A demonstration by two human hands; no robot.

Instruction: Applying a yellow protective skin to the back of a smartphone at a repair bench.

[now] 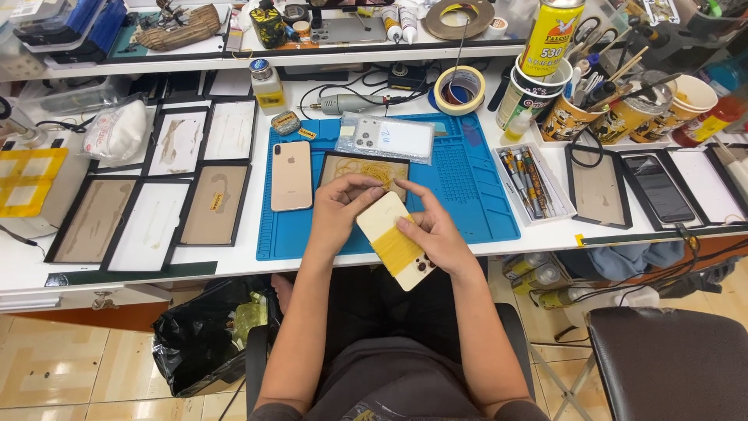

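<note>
Both my hands hold a cream-white phone (pixel 388 234), back side up, with a band of yellow rubber bands wound around its middle. My left hand (pixel 340 207) grips its upper end. My right hand (pixel 433 231) holds its right edge, fingers curled over the yellow band. The phone hangs just off the near edge of a blue work mat (pixel 467 187). A small black tray of loose yellow rubber bands (pixel 366 168) lies on the mat just beyond my hands. A gold phone (pixel 291 175) lies face down on the mat's left part.
Several black-framed screen panels (pixel 152 206) cover the white bench at left; more lie at right beside a dark phone (pixel 658 187). Cups of tools (pixel 615 105), tape rolls (pixel 460 90), a yellow spray can (pixel 552 35) stand behind. A black rubbish bag (pixel 206 335) sits below.
</note>
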